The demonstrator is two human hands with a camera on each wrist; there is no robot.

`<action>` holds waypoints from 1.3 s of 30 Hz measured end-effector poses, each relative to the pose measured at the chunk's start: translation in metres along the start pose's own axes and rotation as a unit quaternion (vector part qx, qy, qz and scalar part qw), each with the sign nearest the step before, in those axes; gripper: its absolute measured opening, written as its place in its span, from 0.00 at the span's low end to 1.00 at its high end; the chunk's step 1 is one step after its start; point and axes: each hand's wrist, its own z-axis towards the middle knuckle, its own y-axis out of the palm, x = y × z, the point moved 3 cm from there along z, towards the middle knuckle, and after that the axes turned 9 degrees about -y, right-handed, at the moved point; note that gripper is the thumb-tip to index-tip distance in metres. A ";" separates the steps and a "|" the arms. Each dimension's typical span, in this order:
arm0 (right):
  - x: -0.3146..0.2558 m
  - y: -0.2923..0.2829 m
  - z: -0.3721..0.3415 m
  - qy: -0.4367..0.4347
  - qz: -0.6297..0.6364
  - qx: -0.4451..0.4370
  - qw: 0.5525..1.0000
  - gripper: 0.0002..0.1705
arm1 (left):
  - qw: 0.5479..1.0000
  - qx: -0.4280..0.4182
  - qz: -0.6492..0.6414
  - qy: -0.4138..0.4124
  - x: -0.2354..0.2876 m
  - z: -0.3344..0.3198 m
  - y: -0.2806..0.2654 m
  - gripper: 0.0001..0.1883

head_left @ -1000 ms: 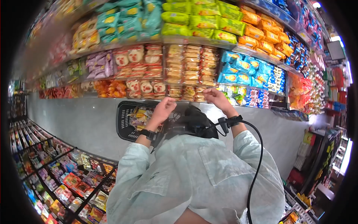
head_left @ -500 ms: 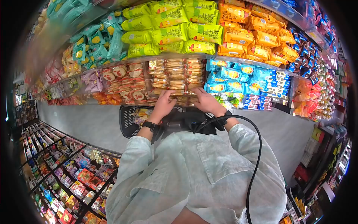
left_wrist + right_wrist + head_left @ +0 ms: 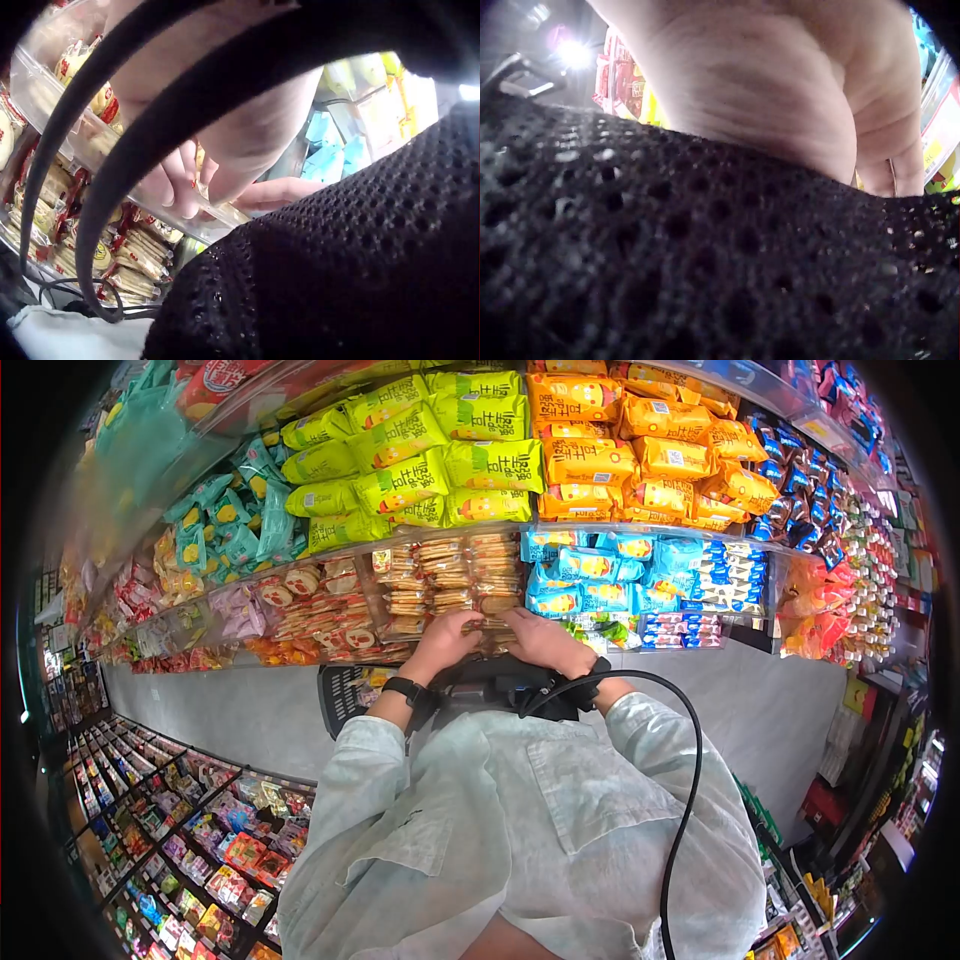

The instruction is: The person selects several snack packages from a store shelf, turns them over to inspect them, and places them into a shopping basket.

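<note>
Left hand and right hand at biscuit packets; pinching or loose, cannot tell; careless tugging might topple the stacks.

This is a shop, most likely a snack or sweets store. Clear-fronted shelves hold goods sorted by kind: green packets, orange packets, blue packets and wrapped biscuits, many of each. Across the grey floor, more packs fill divided rows. A dark shopping basket and what looks like a price label fit a self-service aisle.
</note>
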 end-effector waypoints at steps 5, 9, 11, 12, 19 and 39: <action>-0.006 -0.001 -0.003 0.011 0.016 0.017 1.000 0.28 | 0.999 0.033 0.020 0.018 -0.015 0.009 0.008 0.15; -0.008 0.000 -0.005 0.004 0.025 0.016 1.000 0.30 | 0.993 -0.004 -0.068 -0.100 -0.014 0.008 0.008 0.12; -0.008 0.002 -0.007 -0.006 0.027 0.023 0.999 0.30 | 0.998 0.041 -0.032 -0.033 -0.022 0.012 0.011 0.12; -0.011 0.001 -0.008 -0.011 0.028 0.026 0.999 0.30 | 0.997 0.047 -0.049 -0.027 -0.021 0.011 0.011 0.12; -0.037 -0.002 -0.023 0.007 0.045 0.115 0.992 0.30 | 0.984 0.039 -0.173 0.009 -0.020 -0.018 0.002 0.13; -0.174 0.134 -0.008 -0.008 0.113 0.008 0.994 0.20 | 0.883 0.114 -0.455 0.018 -0.164 -0.239 -0.010 0.14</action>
